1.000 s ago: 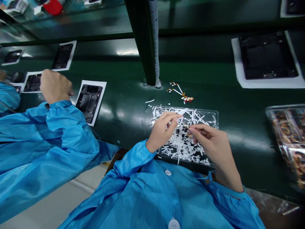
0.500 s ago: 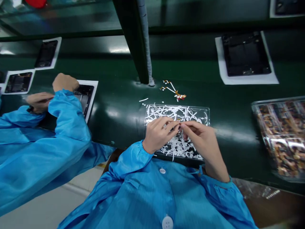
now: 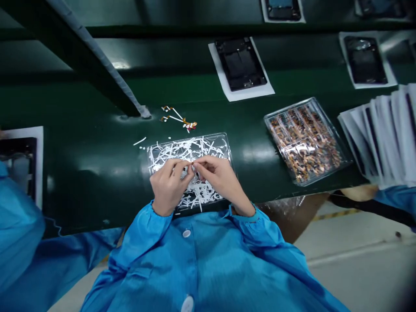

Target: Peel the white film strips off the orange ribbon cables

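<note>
My left hand and my right hand meet fingertip to fingertip over a clear plastic tray full of white paper strips. Both hands are pinched shut on a tiny part between them, too small to make out. Several small orange and white flex cables lie on the green belt just beyond the tray. Both my sleeves are blue.
A clear tray of brown parts sits to the right. Black phone frames on white sheets lie farther back. A stack of white sheets is at far right. A green post rises at left. A co-worker's blue sleeve is at far left.
My view has swung to the right, so the tray and my hands sit further left in the picture. My fingertips have come together in a pinch. The co-worker's hands have left the view.
</note>
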`<state>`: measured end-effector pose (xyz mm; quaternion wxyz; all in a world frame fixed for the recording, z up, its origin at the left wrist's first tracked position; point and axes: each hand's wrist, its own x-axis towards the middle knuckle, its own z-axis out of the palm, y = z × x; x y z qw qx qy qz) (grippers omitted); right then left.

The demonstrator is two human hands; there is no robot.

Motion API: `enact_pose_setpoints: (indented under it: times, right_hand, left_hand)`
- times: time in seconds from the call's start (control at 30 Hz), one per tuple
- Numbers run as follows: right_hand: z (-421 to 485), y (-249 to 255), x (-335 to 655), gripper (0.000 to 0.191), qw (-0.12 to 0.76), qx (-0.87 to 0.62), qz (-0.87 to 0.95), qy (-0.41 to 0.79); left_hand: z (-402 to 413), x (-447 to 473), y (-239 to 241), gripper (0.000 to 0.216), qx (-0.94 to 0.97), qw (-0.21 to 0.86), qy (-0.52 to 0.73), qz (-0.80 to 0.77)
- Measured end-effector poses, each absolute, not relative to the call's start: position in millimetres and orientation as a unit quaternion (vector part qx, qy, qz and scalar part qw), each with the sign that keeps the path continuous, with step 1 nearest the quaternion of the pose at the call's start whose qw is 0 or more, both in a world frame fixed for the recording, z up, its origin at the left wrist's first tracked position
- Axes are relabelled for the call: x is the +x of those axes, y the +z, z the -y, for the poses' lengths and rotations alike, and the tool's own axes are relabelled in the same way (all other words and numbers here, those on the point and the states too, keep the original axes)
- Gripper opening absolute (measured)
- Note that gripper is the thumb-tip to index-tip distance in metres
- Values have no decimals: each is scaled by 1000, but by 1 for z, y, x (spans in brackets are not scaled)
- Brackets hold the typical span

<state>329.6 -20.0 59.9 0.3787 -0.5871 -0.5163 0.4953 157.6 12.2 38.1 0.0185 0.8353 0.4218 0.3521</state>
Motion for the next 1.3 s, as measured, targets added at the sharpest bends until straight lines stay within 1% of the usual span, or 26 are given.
enact_pose_setpoints:
  times: [0.1,0.2,0.27,0.33,0.4,0.47,0.57,0.77,0.83,0.93,1.0,1.13,1.2,1.3]
  right_hand:
    - [18,62,336,20,367,-600,539,464]
    - [18,64,345,17,371,-603,550,444]
    - [18,65,347,17,376,-594,553,447]
    - [17,63,347,18,366,-590,565,446]
    - [17,60,345,19,356,-585,575,447]
    - [16,58,343,18,358,-576,585,446]
    - [18,55,346,17,352,-567,599,442]
    - [19,52,355,21,317,-577,604,448]
    - [18,53,355,22,319,-574,603,454]
    - [16,55,352,20,335,-569,601,450]
    - [15,54,352,19,339,-572,602,442]
    - [16,51,356,16,342,-589,588,436]
    - [17,51,358,15,352,-589,579,441]
    - [18,54,355,13,369,-569,585,444]
  left_hand:
    - [-14,157,36,5,824,60,351,-441]
    - [-13,154,37,11,777,126,376,-490]
    - [-13,152,41,19,737,198,405,-504]
    - [-14,152,44,26,716,305,402,-482]
    - [-17,152,47,16,704,390,377,-458]
    - [-19,153,48,12,691,427,374,-448]
    - [-21,151,50,12,671,423,410,-450]
    - [-27,142,53,17,647,368,452,-491]
    - [-26,143,54,14,632,329,484,-509]
    - [-19,148,55,16,638,251,518,-511]
    - [-15,151,57,15,647,222,533,-498]
    - [-13,147,61,15,599,226,581,-502]
    - [-12,147,64,13,611,220,570,-503]
    - [-7,155,67,9,703,232,471,-480]
